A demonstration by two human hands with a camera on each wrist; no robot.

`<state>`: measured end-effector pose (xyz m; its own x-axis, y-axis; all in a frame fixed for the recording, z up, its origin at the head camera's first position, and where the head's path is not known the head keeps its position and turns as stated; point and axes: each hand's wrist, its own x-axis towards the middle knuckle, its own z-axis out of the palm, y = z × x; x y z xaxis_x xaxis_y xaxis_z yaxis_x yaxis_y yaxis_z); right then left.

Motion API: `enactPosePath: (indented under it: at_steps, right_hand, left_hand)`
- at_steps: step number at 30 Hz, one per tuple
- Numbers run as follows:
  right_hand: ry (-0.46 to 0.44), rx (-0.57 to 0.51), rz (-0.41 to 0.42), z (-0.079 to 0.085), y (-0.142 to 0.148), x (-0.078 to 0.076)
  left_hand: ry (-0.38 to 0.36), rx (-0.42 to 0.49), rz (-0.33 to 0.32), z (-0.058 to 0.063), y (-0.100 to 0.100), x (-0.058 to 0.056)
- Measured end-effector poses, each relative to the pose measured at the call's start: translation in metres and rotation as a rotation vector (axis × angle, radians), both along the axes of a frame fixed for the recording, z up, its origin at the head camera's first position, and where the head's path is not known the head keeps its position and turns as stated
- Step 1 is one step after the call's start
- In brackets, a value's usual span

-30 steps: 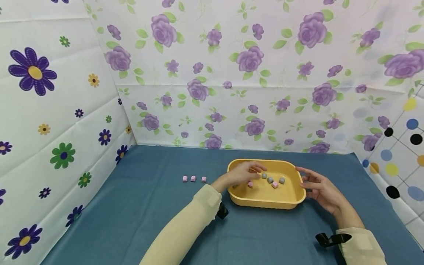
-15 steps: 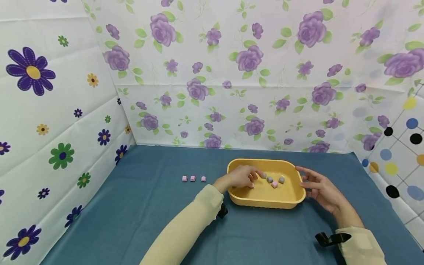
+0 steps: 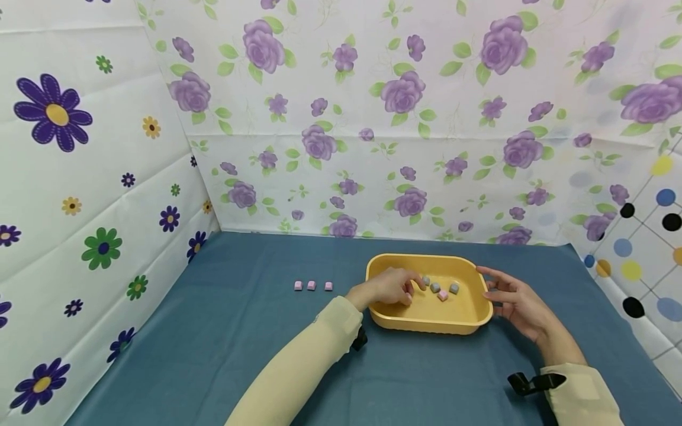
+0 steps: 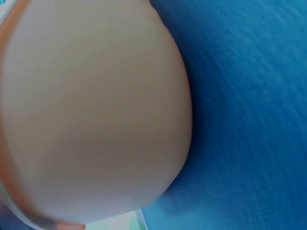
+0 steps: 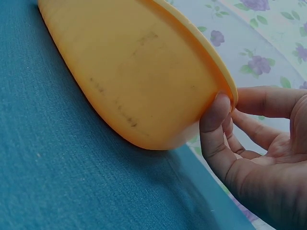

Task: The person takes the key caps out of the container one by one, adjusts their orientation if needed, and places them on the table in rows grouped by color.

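Observation:
A yellow plastic tray (image 3: 437, 324) stands on the blue cloth. My left hand (image 3: 391, 287) reaches over its left rim, index finger stretched out, thumb and other fingers drawn together low in the tray around a mostly hidden pink cube. To the right of that hand, several grey cubes (image 3: 454, 288) and another pink cube (image 3: 443, 295) lie in the tray. My right hand (image 3: 517, 305) holds the tray's right end; the right wrist view has the thumb (image 5: 216, 112) on the outer wall and the index finger at the rim. Only forearm and cloth show in the left wrist view.
Left of the tray, 3 pink cubes (image 3: 311, 286) lie in a row on the blue cloth (image 3: 240, 343). Flowered sheets (image 3: 319, 106) hang behind and at the left side; a dotted one hangs at the right.
My left hand has lowered into the tray, and its fingers have closed around the pink cube near the left end. The right hand has stayed at the tray's right end.

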<state>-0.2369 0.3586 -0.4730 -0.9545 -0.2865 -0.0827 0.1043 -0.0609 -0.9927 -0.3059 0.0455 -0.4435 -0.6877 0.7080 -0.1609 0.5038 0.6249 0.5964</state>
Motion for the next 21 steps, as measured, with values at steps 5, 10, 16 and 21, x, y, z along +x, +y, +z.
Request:
enactPosePath:
  at_steps: [5,10,16,21]
  right_hand:
    - [-0.007,0.000,-0.006,0.0005,0.0000,0.0002]
    - [-0.007,0.002,-0.009,0.0025,-0.0007,-0.0001]
    - [-0.001,0.005,-0.009,0.0028,-0.0005,-0.0003]
    - [0.003,0.008,-0.004,0.0009,-0.0002,0.0005]
  left_hand:
    - [0.011,0.005,0.003,0.0005,0.0008,0.0012]
    - [0.026,0.006,0.008,-0.0010,0.0012,0.0002]
    - [0.039,-0.020,0.002,-0.0007,0.0013,0.0016]
    - [0.021,0.015,0.010,0.0021,0.0002,0.0054]
